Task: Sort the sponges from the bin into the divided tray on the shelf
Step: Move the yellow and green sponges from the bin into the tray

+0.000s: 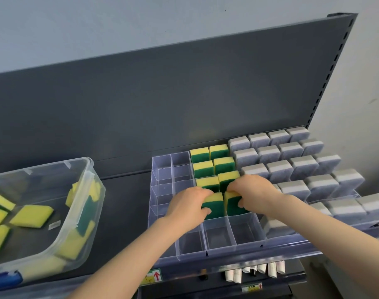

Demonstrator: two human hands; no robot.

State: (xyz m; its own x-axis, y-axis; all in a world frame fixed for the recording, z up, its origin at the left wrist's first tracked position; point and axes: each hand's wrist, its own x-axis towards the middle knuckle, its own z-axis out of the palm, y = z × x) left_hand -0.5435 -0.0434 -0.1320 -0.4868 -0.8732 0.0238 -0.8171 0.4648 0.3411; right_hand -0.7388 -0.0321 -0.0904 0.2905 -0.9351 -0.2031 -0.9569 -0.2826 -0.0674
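Left hand (188, 203) clamps the left sponge (213, 205), right hand (254, 193) the right sponge (233, 206). The shelf (128, 201) carries the divided tray (233, 248) at 3 o'clock and the bin (86, 212) at 9 o'clock; both sponges stand upright in adjoining tray cells

- L hand (189, 202): fingers curled over top of left sponge (214, 205), thumb on its near face.
- R hand (252, 192): same grip on right sponge (232, 205).
- Both forearms bare, stretched fwd, hands close together, knuckles up.
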